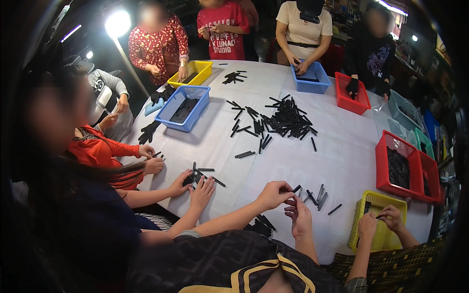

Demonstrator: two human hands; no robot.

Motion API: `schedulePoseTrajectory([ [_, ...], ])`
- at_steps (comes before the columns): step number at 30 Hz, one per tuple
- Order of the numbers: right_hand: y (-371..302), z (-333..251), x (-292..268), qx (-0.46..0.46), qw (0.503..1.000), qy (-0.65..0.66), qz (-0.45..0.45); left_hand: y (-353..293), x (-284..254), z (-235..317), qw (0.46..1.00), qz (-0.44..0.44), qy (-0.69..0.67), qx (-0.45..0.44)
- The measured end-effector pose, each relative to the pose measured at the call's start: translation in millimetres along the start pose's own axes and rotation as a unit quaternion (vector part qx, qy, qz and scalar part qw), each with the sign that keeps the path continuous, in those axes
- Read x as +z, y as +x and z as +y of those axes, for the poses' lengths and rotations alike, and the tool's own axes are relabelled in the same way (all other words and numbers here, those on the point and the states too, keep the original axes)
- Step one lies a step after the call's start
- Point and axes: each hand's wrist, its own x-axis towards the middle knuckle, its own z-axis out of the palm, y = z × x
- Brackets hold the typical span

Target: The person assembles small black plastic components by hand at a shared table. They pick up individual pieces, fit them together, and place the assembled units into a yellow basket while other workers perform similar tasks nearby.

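Black sticks point(289, 117) lie heaped toward the far middle of the broad, white-covered table point(273, 168), crossing one another at all angles, so a lone stick on the fringe should come away more cleanly than one from the centre. Next in size, a darker cluster point(261, 225) lies beside the person's left forearm, partly hidden by it. A smaller loose group point(320, 195) lies just beyond the hands, well spaced for picking. The left hand point(274, 195) has its fingers pinched, apparently on the near end of a single black stick point(296, 188), which juts out past them above the table. The right hand point(300, 217) is raised close by with fingers curled; whether they grip anything, I cannot tell. Being slim and straight, each stick is probably light and fairly stiff, perhaps a little slick; a thumb-and-forefinger hold across its narrow sides, near the middle, should balance best. Fragility is unclear.
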Motion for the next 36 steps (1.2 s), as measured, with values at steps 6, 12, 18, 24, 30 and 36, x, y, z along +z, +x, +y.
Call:
schedulePoseTrajectory([
  [6, 2.1, 2.5, 0.5, -0.054, 0.997, 0.009, 0.048, -11.4, 22.8, 16.1, 0.972, -0.015, 0.145, 0.186],
  [12, 4.4, 4.5, -11.0, -0.053, 0.998, 0.018, -0.005, -0.5, 7.3, 17.2, 0.994, -0.098, -0.038, 0.033],
  [18, -9.9, -8.8, 10.9, 0.013, 0.981, 0.132, -0.141, -0.1, 2.6, 22.4, 0.953, -0.18, -0.233, -0.072],
  [24, -9.8, -5.8, 9.8, 0.07, 0.981, 0.081, -0.164, 4.8, -12.4, 15.0, 0.948, 0.0, -0.297, -0.112],
  [30, -17.3, -6.1, -0.9, 0.036, 0.994, 0.027, -0.102, 11.2, -46.6, 36.5, 0.931, 0.023, -0.341, -0.13],
  [36, -12.7, -19.2, 28.0, -0.027, 0.995, -0.052, -0.084, 3.9, -27.7, 39.7, 0.94, 0.015, -0.311, -0.142],
])
